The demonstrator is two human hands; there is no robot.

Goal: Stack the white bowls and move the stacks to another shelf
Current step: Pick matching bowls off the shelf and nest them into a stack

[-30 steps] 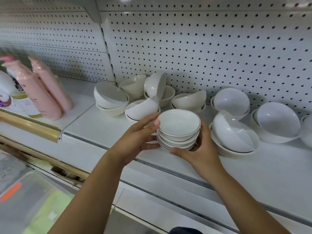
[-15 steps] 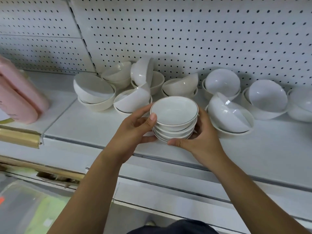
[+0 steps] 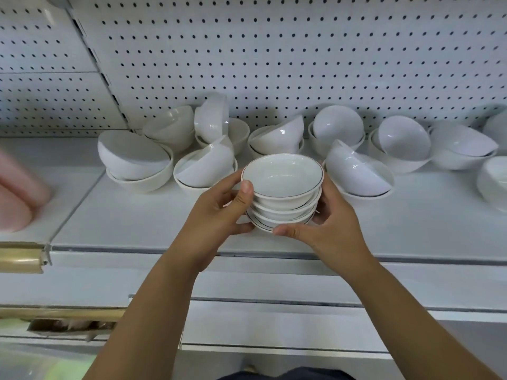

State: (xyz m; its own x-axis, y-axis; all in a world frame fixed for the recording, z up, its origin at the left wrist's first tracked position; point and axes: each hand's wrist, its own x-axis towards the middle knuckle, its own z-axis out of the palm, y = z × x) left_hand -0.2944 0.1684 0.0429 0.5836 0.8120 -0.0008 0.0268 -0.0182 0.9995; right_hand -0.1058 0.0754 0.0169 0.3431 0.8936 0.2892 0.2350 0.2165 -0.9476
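A stack of white bowls (image 3: 282,187) with thin dark rims is held between both hands over the front part of the white shelf (image 3: 137,223). My left hand (image 3: 219,212) grips its left side, thumb against the top bowl. My right hand (image 3: 329,229) cups the right side and the bottom. Whether the stack touches the shelf I cannot tell. Behind it, several loose white bowls (image 3: 205,165) lie in tilted pairs along the pegboard back wall.
A white pegboard (image 3: 301,64) backs the shelf. Pink bottles (image 3: 19,196), blurred, stand on the neighbouring shelf at far left, above a gold price rail (image 3: 19,259). More bowls (image 3: 493,182) sit at the far right. A lower shelf edge (image 3: 274,305) runs below.
The view has swung to the right, so the pink bottles slid toward the left edge. Both hands keep the same hold on the stack.
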